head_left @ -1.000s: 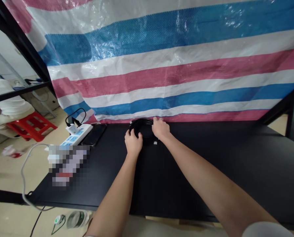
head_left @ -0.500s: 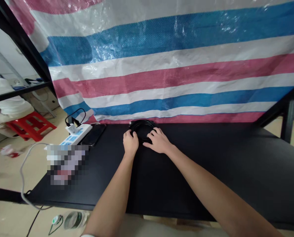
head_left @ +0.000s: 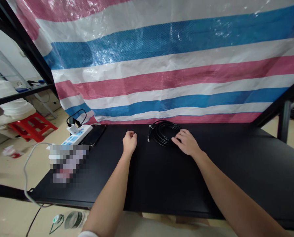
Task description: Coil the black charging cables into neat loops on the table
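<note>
A coil of black cable (head_left: 161, 140) lies flat on the black tabletop, with small light-coloured connectors at its left side. My right hand (head_left: 187, 143) grips the right side of the coil, fingers over the loops and thumb near its inner edge. Left of the coil and apart from it, my left hand (head_left: 130, 141) hovers low or rests on the table, its fingers curled in and nothing seen in them.
A white power strip (head_left: 84, 131) with plugs and a dark phone (head_left: 94, 135) sit at the table's left. A blurred patch covers something in front of them. Striped plastic sheeting (head_left: 161, 79) hangs behind. A person sits on a red stool (head_left: 33, 125) beyond the left frame.
The cable coil has shifted to the right along with my right hand. My left hand has let go of it and stays about where it was, fingers curled.
</note>
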`<state>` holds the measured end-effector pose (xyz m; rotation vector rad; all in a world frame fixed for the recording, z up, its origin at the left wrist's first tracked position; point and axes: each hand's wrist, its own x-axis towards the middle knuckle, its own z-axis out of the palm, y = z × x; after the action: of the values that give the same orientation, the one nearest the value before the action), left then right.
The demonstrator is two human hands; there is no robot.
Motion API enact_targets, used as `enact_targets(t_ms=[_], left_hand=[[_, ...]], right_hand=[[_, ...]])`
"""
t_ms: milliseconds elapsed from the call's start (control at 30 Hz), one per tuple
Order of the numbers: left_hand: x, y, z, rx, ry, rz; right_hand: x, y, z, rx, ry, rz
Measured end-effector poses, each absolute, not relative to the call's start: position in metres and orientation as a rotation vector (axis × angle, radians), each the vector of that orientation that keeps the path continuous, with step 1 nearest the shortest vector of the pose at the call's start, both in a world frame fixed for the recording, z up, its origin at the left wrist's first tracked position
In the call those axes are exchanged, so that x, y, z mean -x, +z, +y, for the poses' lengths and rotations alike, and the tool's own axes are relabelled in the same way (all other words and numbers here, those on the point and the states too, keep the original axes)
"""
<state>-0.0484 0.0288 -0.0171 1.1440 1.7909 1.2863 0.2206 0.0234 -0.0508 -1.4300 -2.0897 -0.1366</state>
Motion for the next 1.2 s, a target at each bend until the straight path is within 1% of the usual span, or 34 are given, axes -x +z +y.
enact_targets(t_ms=[300, 600, 800, 967, 1200], left_hand=[[0.050, -0.015, 0.028, -1.103, 1.320, 1.759], [0.049, -0.005, 0.022, -1.172, 1.465, 1.838], [0.045, 0.001, 0.019, -1.184, 1.505, 1.837], [0.047, 0.002, 0.014, -1.251, 1.462, 1.935], [0.046, 0.001, 0.013, -1.426, 1.302, 1.970]], right_hand=[[-0.257, -0.056, 0.034, 1.518, -0.044, -1.780], [-0.246, -0.040, 0.025, 1.396, -0.069, -1.351], [-0.241, -0.031, 0.021, 1.480, -0.036, -0.967], [-0.241, -0.032, 0.022, 1.555, 0.036, -0.821], [-0.245, -0.037, 0.024, 1.679, -0.006, -0.856]])
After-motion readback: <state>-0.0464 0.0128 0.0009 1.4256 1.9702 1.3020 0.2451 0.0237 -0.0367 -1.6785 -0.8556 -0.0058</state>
